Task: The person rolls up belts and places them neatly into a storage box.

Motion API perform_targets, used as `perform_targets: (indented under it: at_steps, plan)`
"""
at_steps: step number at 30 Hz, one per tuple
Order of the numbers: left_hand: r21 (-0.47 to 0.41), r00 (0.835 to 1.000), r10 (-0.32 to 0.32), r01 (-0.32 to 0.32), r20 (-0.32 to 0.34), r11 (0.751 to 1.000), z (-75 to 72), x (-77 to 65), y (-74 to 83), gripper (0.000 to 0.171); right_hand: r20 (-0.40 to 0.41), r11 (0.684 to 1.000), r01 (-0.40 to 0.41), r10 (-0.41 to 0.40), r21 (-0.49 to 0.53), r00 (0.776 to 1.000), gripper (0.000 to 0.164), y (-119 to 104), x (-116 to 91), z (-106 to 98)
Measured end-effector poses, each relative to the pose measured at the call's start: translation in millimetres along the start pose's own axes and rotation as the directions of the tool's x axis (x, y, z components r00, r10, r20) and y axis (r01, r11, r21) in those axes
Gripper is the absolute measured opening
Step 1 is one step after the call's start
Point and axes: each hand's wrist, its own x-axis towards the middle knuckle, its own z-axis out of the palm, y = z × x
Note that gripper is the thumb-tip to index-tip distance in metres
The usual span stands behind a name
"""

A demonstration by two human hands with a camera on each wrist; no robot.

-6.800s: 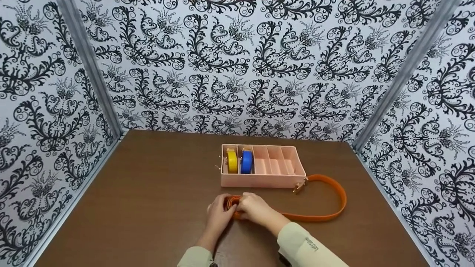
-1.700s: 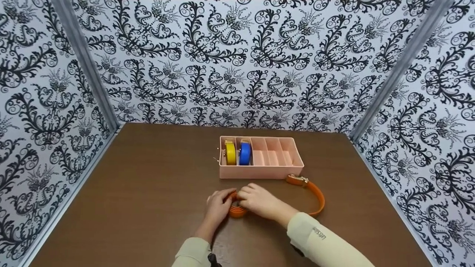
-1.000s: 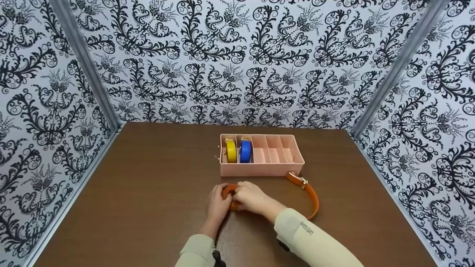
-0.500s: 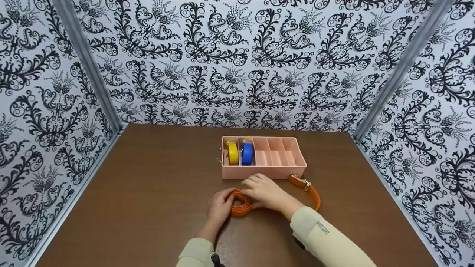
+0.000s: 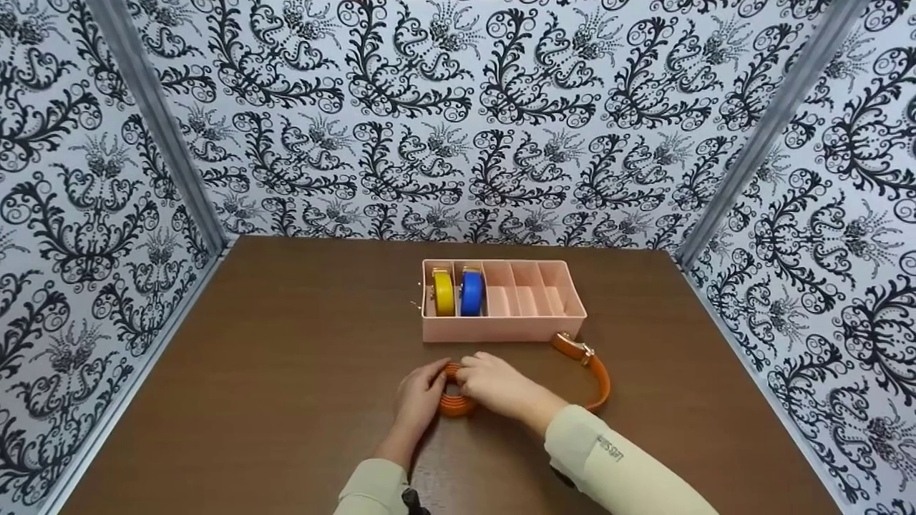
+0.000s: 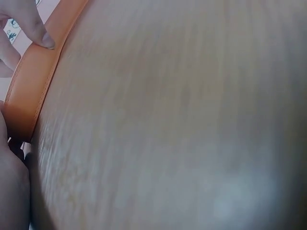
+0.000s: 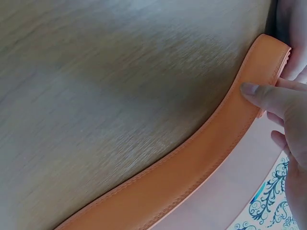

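An orange leather belt (image 5: 456,406) stands on edge on the table, its near part wound into a round coil. My left hand (image 5: 417,395) holds the coil's left side between thumb and fingers. From the right, my right hand (image 5: 499,385) pinches the coil's wall, some fingertips inside the ring. In the right wrist view the right thumb (image 7: 256,92) presses the outside of the orange strap (image 7: 192,165). The loose tail curves right and back to a gold buckle (image 5: 587,353) near the box's front right corner. Part of the strap is hidden behind my right forearm.
Behind the hands stands a pink divided box (image 5: 501,330). A coiled yellow belt (image 5: 444,295) and a coiled blue belt (image 5: 471,293) fill its two left compartments. Patterned walls (image 5: 444,129) close in the brown table (image 5: 300,343) at the back and sides.
Since the oldest frame, the orange belt's coil has grown and its loose tail has shortened, the buckle turning. Half a second ago the right hand was spread beside the coil; now it grips the coil again.
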Motion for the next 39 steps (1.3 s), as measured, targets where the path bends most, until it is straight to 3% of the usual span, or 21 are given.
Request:
perform_targets:
  at_steps: [9,15,20,24,27,31,34,39]
  plan:
    - [-0.024,0.999,-0.003,0.002,-0.039,1.0,2.4,3.1,1.1,0.042,0.105,0.98,-0.165,0.153,0.115,0.983,0.004,-2,5,-1]
    - [-0.013,0.996,-0.043,0.042,-0.074,0.999,3.8,4.4,4.9,0.047,0.114,0.951,-0.26,0.243,0.166,0.963,0.016,-5,12,-1]
    - [0.025,0.997,-0.032,0.034,-0.07,0.999,3.0,4.4,6.9,0.038,0.097,0.962,-0.196,0.18,0.192,0.979,0.021,-2,3,-4]
    - [0.071,0.998,-0.014,0.017,-0.054,0.997,1.6,1.2,6.2,0.035,0.122,0.961,-0.129,0.102,0.243,0.987,0.037,4,-12,-4]
    - [0.07,0.999,-0.017,0.02,-0.047,0.997,0.3,-0.8,6.5,0.034,0.111,0.97,-0.087,0.063,0.226,0.992,0.048,11,-22,-2]
    - [0.057,0.999,-0.022,0.024,-0.024,0.998,0.5,-2.0,7.1,0.033,0.033,0.989,-0.052,0.048,0.137,0.998,0.053,21,-30,4]
    - [0.056,1.0,-0.027,0.026,0.006,0.998,1.7,-1.9,6.2,0.033,-0.019,0.994,-0.029,0.031,0.104,0.999,0.049,22,-28,8]
    - [0.034,1.0,0.003,-0.003,0.023,0.999,1.2,0.8,5.7,0.033,-0.036,0.993,-0.003,0.008,0.121,0.999,0.026,17,-16,9]
